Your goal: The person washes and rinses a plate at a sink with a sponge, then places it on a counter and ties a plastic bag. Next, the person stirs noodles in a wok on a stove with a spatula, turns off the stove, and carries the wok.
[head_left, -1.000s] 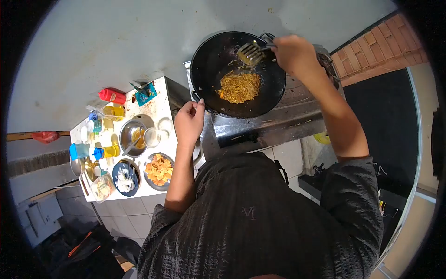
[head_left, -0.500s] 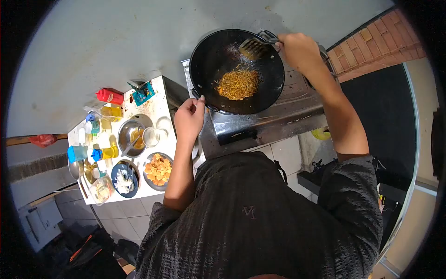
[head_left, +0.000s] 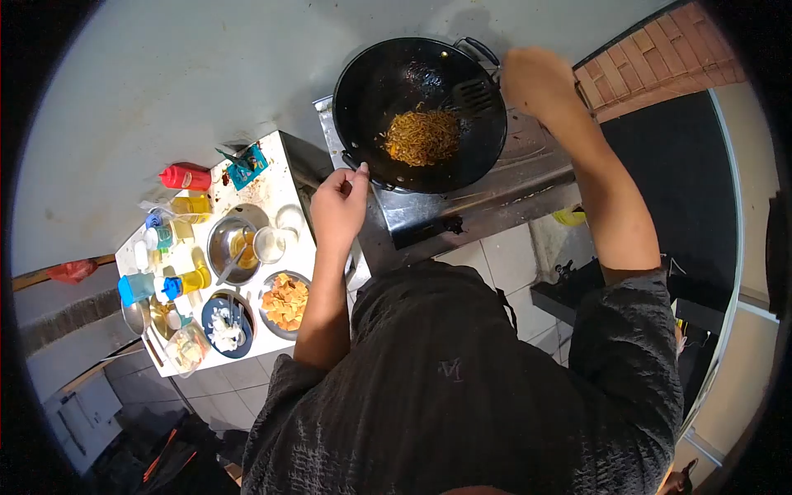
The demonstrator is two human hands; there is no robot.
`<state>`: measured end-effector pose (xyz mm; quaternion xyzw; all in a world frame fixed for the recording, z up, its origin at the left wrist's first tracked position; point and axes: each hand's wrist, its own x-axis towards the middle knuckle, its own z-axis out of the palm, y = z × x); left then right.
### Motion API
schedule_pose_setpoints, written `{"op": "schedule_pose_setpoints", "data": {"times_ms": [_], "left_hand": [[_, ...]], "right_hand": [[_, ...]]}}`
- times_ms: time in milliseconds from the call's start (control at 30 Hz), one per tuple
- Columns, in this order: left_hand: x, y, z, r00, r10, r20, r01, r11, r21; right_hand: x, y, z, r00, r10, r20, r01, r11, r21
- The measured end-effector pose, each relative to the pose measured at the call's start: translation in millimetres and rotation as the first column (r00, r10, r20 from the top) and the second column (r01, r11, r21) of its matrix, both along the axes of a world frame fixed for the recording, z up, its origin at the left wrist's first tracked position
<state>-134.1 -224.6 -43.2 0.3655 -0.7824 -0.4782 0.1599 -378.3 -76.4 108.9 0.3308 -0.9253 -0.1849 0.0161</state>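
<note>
A black wok (head_left: 363,91) sits on the stove, with a mound of brown fried noodles (head_left: 422,138) at its middle. My left hand (head_left: 340,200) pinches the wok's near-left loop handle between thumb and fingers. Closed round the handle of a black slotted spatula (head_left: 473,97), my right hand (head_left: 538,81) is at the wok's right rim. The spatula's blade is inside the wok, right of the noodles and apart from them. The wok's far loop handle (head_left: 482,49) stands free, close to my right hand.
On the white table (head_left: 262,195) at left stand a metal bowl (head_left: 216,247), a plate of orange-brown cubes (head_left: 285,303), a dark plate with white pieces (head_left: 225,325), a red bottle (head_left: 185,176) and several jars. A wall (head_left: 206,74) rises behind the steel stove (head_left: 396,219).
The spatula blade has moved right and a little nearer, towards the wok's right side, and has turned. My left hand stays on the wok handle. The noodles lie much the same.
</note>
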Motion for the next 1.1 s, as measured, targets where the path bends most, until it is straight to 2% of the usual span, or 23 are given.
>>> {"op": "schedule_pose_setpoints", "data": {"times_ms": [33, 100, 133, 200, 233, 300, 433, 500, 533, 600, 633, 700, 733, 800, 867, 900, 1000, 1033, 1100], "left_hand": [[0, 0, -2, 1.0, -0.001, -0.017, 0.0, 1.0, -0.002], [0, -1, -3, 0.999, 0.001, -0.033, -0.001, 1.0, 0.006], [0, -1, -4, 0.999, 0.002, -0.033, -0.001, 1.0, 0.011], [1, -2, -7, 0.999, 0.0, -0.053, 0.0, 1.0, 0.012], [1, -2, -7, 0.999, 0.005, -0.046, -0.004, 1.0, 0.015], [1, -1, -6, 0.999, -0.001, -0.035, 0.001, 1.0, 0.016], [1, 9, -2, 0.997, 0.057, -0.059, -0.055, 0.998, 0.038], [5, 15, -1, 0.995, 0.09, -0.049, -0.089, 0.996, 0.005], [7, 19, 0, 0.992, 0.117, -0.044, -0.118, 0.993, -0.019], [12, 32, 7, 0.989, 0.14, -0.046, -0.141, 0.989, -0.032], [15, 36, 6, 0.985, 0.165, -0.051, -0.168, 0.985, -0.05], [22, 57, 6, 0.97, 0.225, -0.086, -0.228, 0.973, -0.021], [25, 70, 9, 0.96, 0.271, -0.065, -0.269, 0.963, 0.027], [40, 90, 6, 0.945, 0.318, 0.076, -0.322, 0.946, 0.043], [49, 117, 2, 0.929, 0.357, 0.097, -0.362, 0.932, 0.033], [54, 129, 0, 0.918, 0.383, 0.101, -0.388, 0.921, 0.029], [74, 158, -2, 0.892, 0.408, 0.192, -0.426, 0.903, 0.061], [77, 170, 4, 0.886, 0.439, 0.151, -0.445, 0.895, 0.01], [90, 181, 2, 0.87, 0.467, 0.158, -0.475, 0.88, 0.017]], "right_hand": [[-3, 3, -14, 1.0, -0.001, 0.0, 0.001, 1.0, -0.001], [-9, 15, -45, 0.973, -0.034, 0.227, 0.073, 0.984, -0.163], [-7, 23, -50, 0.973, -0.035, 0.227, 0.073, 0.985, -0.159], [9, 44, -57, 0.926, -0.076, 0.37, 0.202, 0.928, -0.314], [14, 56, -67, 0.924, -0.074, 0.376, 0.2, 0.93, -0.309], [25, 83, -90, 0.877, -0.025, 0.479, 0.331, 0.756, -0.565], [35, 119, -130, 0.843, 0.069, 0.533, 0.334, 0.71, -0.62], [33, 131, -148, 0.727, 0.026, 0.686, 0.466, 0.716, -0.521], [36, 132, -146, 0.724, 0.041, 0.688, 0.459, 0.716, -0.526], [47, 135, -141, 0.544, 0.11, 0.832, 0.643, 0.581, -0.498], [45, 143, -147, 0.532, 0.121, 0.838, 0.64, 0.59, -0.492], [42, 164, -165, 0.496, 0.101, 0.862, 0.783, 0.378, -0.495], [41, 177, -180, 0.483, 0.109, 0.869, 0.782, 0.392, -0.484], [47, 205, -225, 0.432, 0.02, 0.901, 0.754, 0.541, -0.373], [76, 201, -250, 0.644, 0.131, 0.754, 0.414, 0.769, -0.487], [85, 193, -257, 0.566, 0.124, 0.815, 0.395, 0.827, -0.4], [113, 170, -250, 0.7, 0.286, 0.654, 0.115, 0.859, -0.499], [120, 164, -251, 0.692, 0.301, 0.656, 0.103, 0.858, -0.502], [129, 151, -254, 0.774, 0.365, 0.517, -0.125, 0.889, -0.44]]}}
